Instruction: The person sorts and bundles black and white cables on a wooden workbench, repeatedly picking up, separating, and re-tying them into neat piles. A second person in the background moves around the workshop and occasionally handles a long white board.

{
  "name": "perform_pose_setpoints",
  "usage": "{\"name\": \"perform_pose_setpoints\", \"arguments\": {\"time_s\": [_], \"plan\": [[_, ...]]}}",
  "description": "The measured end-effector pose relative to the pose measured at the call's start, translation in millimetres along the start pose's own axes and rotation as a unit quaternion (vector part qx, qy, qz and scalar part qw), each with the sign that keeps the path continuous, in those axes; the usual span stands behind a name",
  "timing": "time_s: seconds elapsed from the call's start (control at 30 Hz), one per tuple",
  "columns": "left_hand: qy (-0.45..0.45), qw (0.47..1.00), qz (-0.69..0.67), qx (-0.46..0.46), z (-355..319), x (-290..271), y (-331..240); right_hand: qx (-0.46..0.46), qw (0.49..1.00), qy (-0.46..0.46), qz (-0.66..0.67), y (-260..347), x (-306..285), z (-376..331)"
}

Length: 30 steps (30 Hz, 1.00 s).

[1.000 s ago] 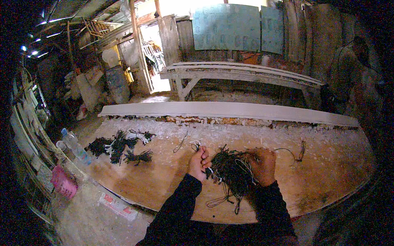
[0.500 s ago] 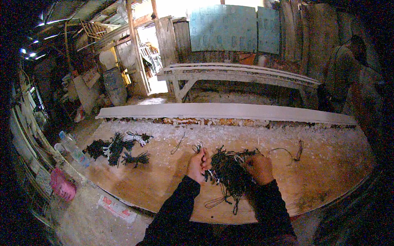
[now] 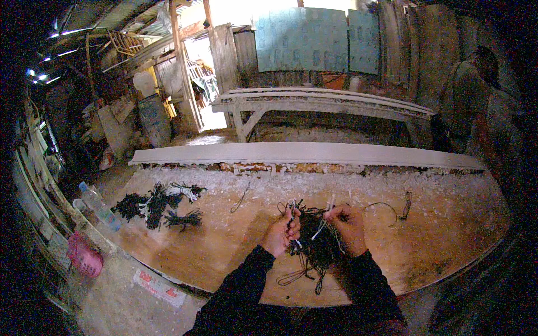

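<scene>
Dim shed (image 3: 112,117); bright doorway (image 3: 202,84); wooden bench (image 3: 319,101)

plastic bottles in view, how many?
2. One clear bottle with a blue cap lies at the board's left edge; a second bottle, partly hidden, sits just left of it. More may be hidden.

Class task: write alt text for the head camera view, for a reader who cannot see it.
Two hands, the left hand and right hand, work a tangled bundle of dark cords over a wooden board table. Tied dark cord bunches lie to the left, near a plastic bottle in a cluttered workshop.
</scene>
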<state>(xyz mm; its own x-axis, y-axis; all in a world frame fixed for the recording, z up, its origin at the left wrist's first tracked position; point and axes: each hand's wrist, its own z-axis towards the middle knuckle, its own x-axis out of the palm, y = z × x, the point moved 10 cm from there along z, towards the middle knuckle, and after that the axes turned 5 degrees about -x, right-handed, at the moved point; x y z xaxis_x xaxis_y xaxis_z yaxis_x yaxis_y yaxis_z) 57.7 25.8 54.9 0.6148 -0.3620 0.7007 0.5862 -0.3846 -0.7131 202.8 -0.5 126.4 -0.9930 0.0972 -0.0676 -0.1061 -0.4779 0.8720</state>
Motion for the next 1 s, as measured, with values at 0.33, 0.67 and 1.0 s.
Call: {"name": "perform_pose_setpoints", "arguments": {"time_s": [0.33, 0.67, 1.0], "plan": [[-0.037, 0.996, 0.040, -0.065, 5.1, -15.7, 30.5, 0.071, 0.981, 0.127, 0.125, -0.8, 49.4, -19.7], [0.011, 0.993, 0.099, -0.057, -2.5, 4.7, 33.6, 0.051, 0.985, 0.133, 0.095, -2.3, 51.3, -22.2], [-0.076, 0.985, 0.154, -0.020, -0.1, -11.1, 24.1, -0.032, 0.991, 0.123, -0.036, 3.4, 48.9, -20.9]]}}
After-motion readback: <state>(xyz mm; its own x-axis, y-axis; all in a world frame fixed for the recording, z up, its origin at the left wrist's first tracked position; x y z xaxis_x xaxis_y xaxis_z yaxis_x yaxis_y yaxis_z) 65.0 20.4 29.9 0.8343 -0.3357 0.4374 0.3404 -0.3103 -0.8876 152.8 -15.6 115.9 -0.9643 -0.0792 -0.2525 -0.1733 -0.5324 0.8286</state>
